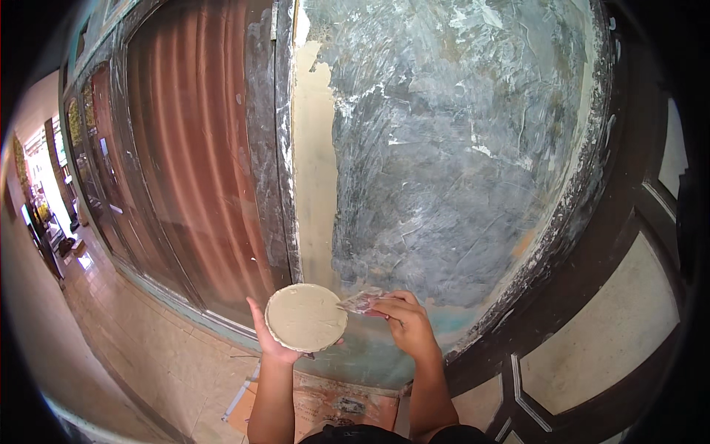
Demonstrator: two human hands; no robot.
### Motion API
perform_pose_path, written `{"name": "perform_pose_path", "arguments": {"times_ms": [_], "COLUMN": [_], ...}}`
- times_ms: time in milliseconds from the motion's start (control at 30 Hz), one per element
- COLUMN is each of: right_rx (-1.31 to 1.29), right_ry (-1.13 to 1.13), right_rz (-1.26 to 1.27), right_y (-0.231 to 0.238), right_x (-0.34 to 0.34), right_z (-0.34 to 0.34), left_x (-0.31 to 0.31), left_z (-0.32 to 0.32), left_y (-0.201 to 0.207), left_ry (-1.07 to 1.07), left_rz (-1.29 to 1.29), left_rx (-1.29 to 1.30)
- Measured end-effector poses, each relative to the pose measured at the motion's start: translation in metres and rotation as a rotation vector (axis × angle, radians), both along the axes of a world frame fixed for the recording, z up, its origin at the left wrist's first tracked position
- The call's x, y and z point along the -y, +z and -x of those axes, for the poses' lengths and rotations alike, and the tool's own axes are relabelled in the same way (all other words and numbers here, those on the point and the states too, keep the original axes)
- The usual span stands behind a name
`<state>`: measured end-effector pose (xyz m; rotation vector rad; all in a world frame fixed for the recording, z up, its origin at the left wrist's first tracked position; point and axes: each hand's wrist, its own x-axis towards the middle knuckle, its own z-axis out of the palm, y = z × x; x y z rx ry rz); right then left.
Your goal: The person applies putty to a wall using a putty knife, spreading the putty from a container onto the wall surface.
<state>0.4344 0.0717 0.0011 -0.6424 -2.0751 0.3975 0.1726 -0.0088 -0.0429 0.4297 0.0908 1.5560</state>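
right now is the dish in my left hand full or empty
Not empty: beige paste covers the dish nearly to its rim; depth unclear.

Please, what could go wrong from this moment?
The round, pale-rimmed plate of beige paste, held from below by the left hand, might tip. The thin, flat, smeared scraper, pinched by the right hand at the plate's rim, could push paste over. Drips could then mark the flat orange sheet below.

This looks like a home, with a red-curtained window (196, 155) beyond the left hand (272, 346) and floor tiles (159, 348) to its left.
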Motion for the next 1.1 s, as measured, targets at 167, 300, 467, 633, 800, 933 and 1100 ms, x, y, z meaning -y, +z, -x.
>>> {"name": "perform_pose_path", "arguments": {"times_ms": [167,300,467,633,800,933,1100], "right_rx": [0.013,0.051,0.078,0.048,-0.004,-0.053,-0.086], "right_ry": [0.011,0.005,0.014,-0.031,-0.008,-0.031,-0.106], "right_rz": [-0.067,-0.104,-0.131,-0.128,-0.127,-0.108,-0.140], "right_y": [0.010,0.015,0.016,0.010,0.004,0.001,0.007], "right_x": [0.006,0.006,0.005,0.003,-0.002,-0.005,-0.009], "right_z": [0.001,0.007,0.022,0.039,0.049,0.056,0.058], "left_x": [-0.010,-0.017,-0.025,-0.029,-0.033,-0.037,-0.045], "left_z": [0.016,0.027,0.039,0.047,0.055,0.054,0.054], "left_y": [0.010,0.017,0.019,0.018,0.014,0.016,0.024], "left_ry": [-0.177,-0.234,-0.253,-0.260,-0.188,-0.093,-0.232], "left_rz": [-0.061,-0.089,-0.044,-0.088,-0.008,-0.039,-0.092], "left_rx": [0.185,0.104,0.185,0.142,0.162,-0.074,0.140]}}
